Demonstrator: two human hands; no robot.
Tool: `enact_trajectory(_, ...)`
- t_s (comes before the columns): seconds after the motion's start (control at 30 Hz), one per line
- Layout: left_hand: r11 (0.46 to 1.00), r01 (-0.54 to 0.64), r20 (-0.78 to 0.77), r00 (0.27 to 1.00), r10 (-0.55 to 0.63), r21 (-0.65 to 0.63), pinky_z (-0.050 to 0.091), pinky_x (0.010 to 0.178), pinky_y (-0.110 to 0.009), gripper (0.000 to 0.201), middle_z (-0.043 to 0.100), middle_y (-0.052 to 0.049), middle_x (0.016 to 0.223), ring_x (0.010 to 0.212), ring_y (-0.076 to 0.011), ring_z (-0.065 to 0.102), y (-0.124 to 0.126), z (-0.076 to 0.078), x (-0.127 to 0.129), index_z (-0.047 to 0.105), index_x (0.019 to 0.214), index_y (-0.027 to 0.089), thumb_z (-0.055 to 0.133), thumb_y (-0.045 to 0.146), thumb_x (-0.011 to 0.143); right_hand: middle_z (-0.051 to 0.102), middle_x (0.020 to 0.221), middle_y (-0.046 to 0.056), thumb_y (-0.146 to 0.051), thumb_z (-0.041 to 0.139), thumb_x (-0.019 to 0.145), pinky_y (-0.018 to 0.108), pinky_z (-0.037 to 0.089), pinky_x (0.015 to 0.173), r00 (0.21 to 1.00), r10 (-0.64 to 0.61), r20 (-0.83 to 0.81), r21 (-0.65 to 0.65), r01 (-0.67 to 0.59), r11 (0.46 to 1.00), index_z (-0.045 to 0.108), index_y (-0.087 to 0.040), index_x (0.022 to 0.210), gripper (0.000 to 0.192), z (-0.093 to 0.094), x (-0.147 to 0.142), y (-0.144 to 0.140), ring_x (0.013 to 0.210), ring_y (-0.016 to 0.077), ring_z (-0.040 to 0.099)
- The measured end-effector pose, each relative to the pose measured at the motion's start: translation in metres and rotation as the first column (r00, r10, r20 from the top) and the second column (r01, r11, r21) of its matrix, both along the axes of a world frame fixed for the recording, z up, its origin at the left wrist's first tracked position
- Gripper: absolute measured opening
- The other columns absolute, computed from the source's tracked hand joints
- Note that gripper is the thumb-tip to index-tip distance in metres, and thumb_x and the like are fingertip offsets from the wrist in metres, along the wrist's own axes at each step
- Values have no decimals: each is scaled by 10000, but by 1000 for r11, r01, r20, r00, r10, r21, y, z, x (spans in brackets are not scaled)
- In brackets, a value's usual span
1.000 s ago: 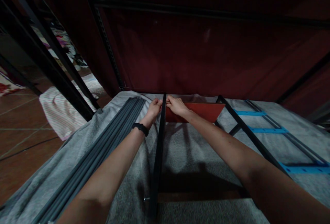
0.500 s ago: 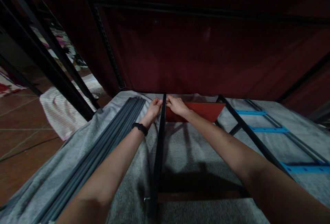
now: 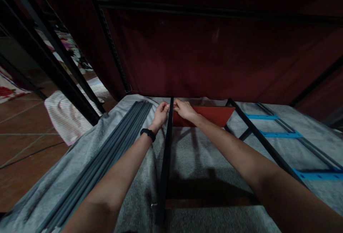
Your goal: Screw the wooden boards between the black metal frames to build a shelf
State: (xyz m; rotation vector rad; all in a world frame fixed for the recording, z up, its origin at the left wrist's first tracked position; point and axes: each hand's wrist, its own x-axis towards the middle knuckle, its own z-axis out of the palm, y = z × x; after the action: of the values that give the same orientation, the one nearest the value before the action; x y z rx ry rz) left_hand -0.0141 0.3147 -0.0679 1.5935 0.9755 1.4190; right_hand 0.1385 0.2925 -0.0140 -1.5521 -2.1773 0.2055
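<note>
A long black metal rail (image 3: pixel 164 161) runs away from me across a grey blanket (image 3: pixel 195 154). My left hand (image 3: pixel 160 113), with a black band on its wrist, grips the rail's far end from the left side. My right hand (image 3: pixel 183 109) meets it from the right, fingers pinched at the joint where an orange-red crossbar (image 3: pixel 211 115) meets the rail. The fingertips of both hands touch the rail; what they pinch is too small to tell.
A bundle of grey rails (image 3: pixel 107 158) lies to the left on the blanket. A black frame with blue-taped rungs (image 3: pixel 270 133) lies to the right. A dark red curtain (image 3: pixel 214 54) hangs behind. Black uprights (image 3: pixel 53 58) and a striped cloth (image 3: pixel 64 115) stand on the tiled floor at left.
Both hands stay at the rail's far end. The view has shifted very slightly; nothing else has moved.
</note>
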Motion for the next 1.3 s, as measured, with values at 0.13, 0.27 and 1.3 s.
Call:
enact_trajectory(0.13,998,-53,-65,996,55,36,372,661,-224,199,471,30,674,669,-125,423,-1,0,-1,515,726,189,567,285,892,712,1099,60,-196,560,928,309,413,881,1000,1,-1,-10,-1,1000,592,-204,1049,125,1,0,-1,1011,208,637)
enact_trajectory(0.27,999,-51,-67,996,50,-14,382,642,-236,250,481,28,678,658,-130,437,-1,-3,0,520,751,192,566,382,908,713,1087,62,-183,556,927,316,412,901,1000,11,-7,-5,-12,1000,593,-200,1072,150,1,0,-1,1011,203,639)
enact_trajectory(1.3,984,-36,-110,994,17,-177,400,674,-245,115,592,-2,771,705,-137,514,-53,10,-34,648,884,173,634,187,771,482,1442,141,-157,577,876,413,302,1129,996,89,19,84,-90,992,488,-151,1359,490,1,26,-21,1342,242,412)
